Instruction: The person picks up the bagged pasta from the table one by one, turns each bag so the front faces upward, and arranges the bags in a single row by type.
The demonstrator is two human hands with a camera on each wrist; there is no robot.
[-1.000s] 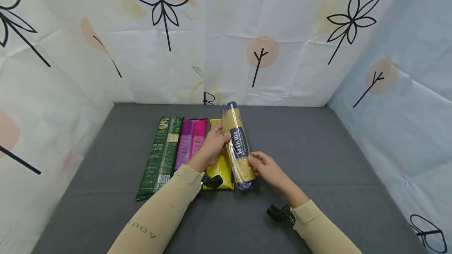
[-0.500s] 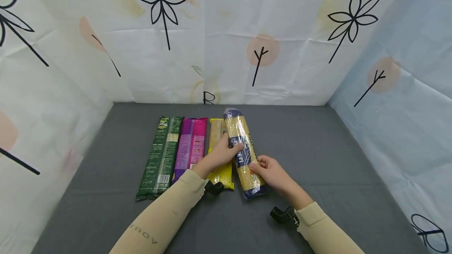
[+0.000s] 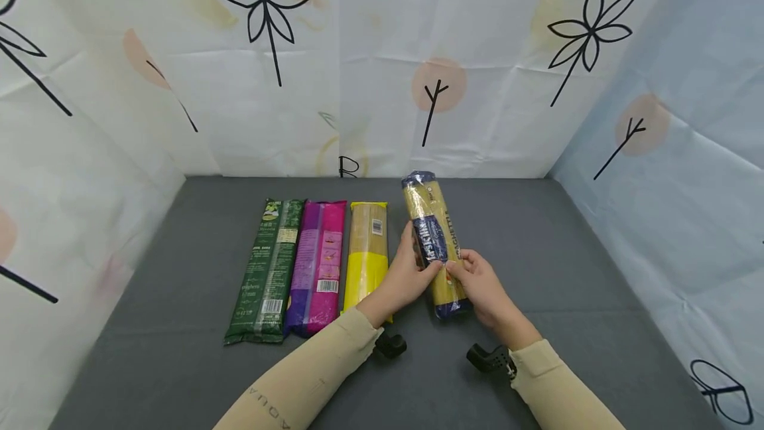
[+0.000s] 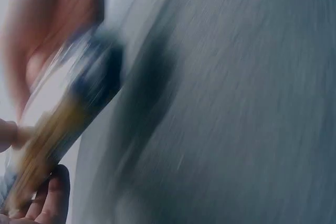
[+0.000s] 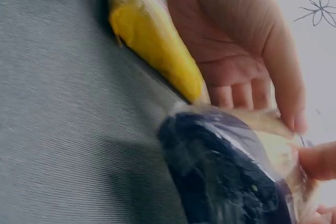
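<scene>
Both hands hold a clear-wrapped pack of spaghetti [image 3: 426,211] with dark blue ends and a blue label, tilted above the grey table. My left hand [image 3: 407,277] grips its left side, thumb across the front. On the right side, lower down, my right hand [image 3: 485,287] grips it, its thumb close to the left thumb. The right wrist view shows the pack's dark blue end [image 5: 220,166] up close, with the left hand [image 5: 236,40] behind it. In the blurred left wrist view the pack [image 4: 58,124] casts a shadow on the cloth.
Left of the hands, a yellow pack [image 3: 367,257], a purple and pink pack [image 3: 316,264] and a dark green pack [image 3: 265,271] lie side by side on the grey table [image 3: 537,237]. Printed cloth walls [image 3: 382,85] close in the back and sides.
Both hands have carried the spaghetti pack to the right, off the yellow pack, which now shows more fully. The pack has turned so its label faces differently. The other packs stay put.
</scene>
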